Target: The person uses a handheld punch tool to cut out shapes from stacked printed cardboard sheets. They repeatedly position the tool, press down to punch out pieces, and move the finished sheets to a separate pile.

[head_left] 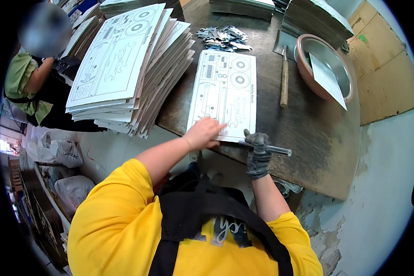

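Observation:
A white board (221, 99) printed with line drawings of tools lies on the dark table, its near edge toward me. My left hand (204, 133) is bare and rests on the board's near left corner, index finger stretched out over the print. Beside the near right corner, my right hand (258, 149) wears a grey striped glove. Its fingers are wrapped round a shiny metal rod (280, 150), which sticks out to the right. Just beyond the board lies a heap of small flat metal cut-out pieces (223, 37).
A tall, leaning stack of similar printed boards (119, 64) stands at the left. On the right are a wooden-handled scraper (284, 78) and a round basin (303, 69) with a white card (327, 82) across it. Another person (27, 83) is at far left.

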Tool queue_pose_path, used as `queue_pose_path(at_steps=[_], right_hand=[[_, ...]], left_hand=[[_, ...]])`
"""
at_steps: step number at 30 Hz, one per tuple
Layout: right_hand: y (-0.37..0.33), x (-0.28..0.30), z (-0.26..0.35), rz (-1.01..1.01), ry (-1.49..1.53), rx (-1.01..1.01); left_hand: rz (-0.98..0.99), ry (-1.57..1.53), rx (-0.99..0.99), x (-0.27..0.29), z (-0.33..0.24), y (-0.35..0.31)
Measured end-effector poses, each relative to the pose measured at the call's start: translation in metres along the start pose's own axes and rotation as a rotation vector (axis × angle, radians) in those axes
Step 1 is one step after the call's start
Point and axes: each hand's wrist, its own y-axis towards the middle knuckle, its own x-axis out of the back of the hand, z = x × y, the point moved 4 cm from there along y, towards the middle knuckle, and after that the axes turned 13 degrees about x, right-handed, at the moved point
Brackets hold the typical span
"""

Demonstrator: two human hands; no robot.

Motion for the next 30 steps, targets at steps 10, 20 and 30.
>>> queue_pose_path(at_steps=[10,20,30], right_hand=[[-0.021,0.078,0.045,-0.062,0.079,0.15],[-0.003,0.054,0.045,0.06,0.148,0.13],[0.032,-0.011,0.005,0.024,0.116,0.084]], left_hand=[[-0.275,0.383,-0.022,0.068,-0.058,0.0],[-0.926,0.333,0.226,0.29,-0.049,-0.094],[-0.733,-0.164,0.285,0.254,0.036,-0.134]])
